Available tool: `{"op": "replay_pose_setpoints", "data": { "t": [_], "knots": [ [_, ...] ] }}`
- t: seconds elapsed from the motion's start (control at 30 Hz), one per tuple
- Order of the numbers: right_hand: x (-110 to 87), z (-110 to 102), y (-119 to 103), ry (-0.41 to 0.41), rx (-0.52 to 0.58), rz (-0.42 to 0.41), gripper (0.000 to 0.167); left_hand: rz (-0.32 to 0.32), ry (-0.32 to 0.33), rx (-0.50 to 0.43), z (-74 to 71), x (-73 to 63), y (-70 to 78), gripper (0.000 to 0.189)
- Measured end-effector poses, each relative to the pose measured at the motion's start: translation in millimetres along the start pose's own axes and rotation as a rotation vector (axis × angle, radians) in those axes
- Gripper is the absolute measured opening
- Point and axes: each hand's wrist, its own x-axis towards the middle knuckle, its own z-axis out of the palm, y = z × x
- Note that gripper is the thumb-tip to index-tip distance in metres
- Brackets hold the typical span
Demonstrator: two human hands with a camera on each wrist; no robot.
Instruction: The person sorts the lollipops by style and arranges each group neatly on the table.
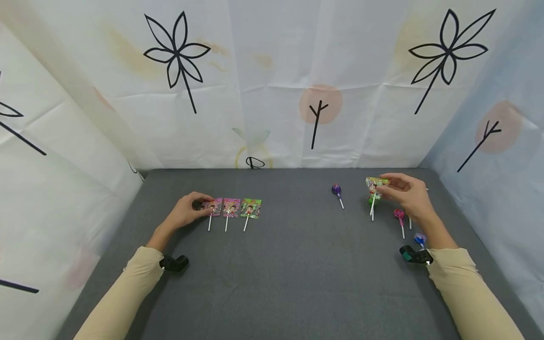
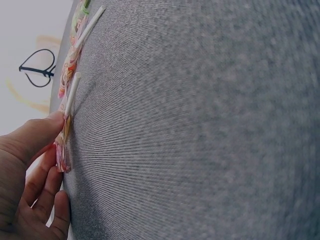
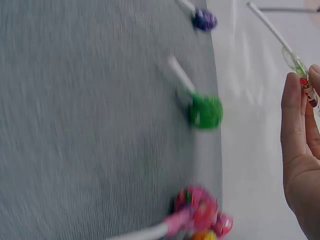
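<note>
In the left half of the head view, the leftmost pink flat lollipop [image 1: 217,206] of a short row is pinched at the side of its wrapper by the fingers of the left hand [image 1: 186,209]. Beside it in the row are laid a second pink flat lollipop [image 1: 231,208] and a green flat lollipop [image 1: 251,208], their white sticks pointed toward the bottom of the frame. At the right of the frame, a green-and-yellow flat lollipop [image 1: 371,182] is pinched between thumb and fingers of the right hand [image 1: 407,193] — in the right wrist view it is seen at the upper right, held off the table [image 1: 272,274]. Below it in the head view, a green round lollipop [image 3: 205,111] is partly covered. A purple round lollipop [image 1: 336,189] is placed to its left, while a pink round lollipop [image 1: 399,214] and a blue round lollipop [image 1: 420,238] are found lower right, near the right wrist; one more white stick [image 1: 410,223] is partly hidden there. Across the upper part of the frame, the table is backed by a white cloth [image 1: 272,108] — printed with black-outlined flowers.
</note>
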Motion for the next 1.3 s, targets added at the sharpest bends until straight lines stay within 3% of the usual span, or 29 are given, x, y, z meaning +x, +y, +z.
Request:
{"op": "replay_pose_setpoints", "data": {
  "t": [0.33,0.57,1.3],
  "knots": [
    [-1.9,36,-10,-0.139,0.076,-0.007,0.039,-0.028,-0.033,-0.022,-2.0,1.4,0.5,0.035],
    [-0.8,60,-10,-0.222,0.062,-0.045,0.039,-0.021,-0.035,-0.017,-3.6,0.8,2.2,0.036],
    [12.9,138,1,-0.351,0.178,0.001,0.040,-0.030,-0.037,-0.007,-2.2,1.8,-0.5,0.036]
  ]
}}
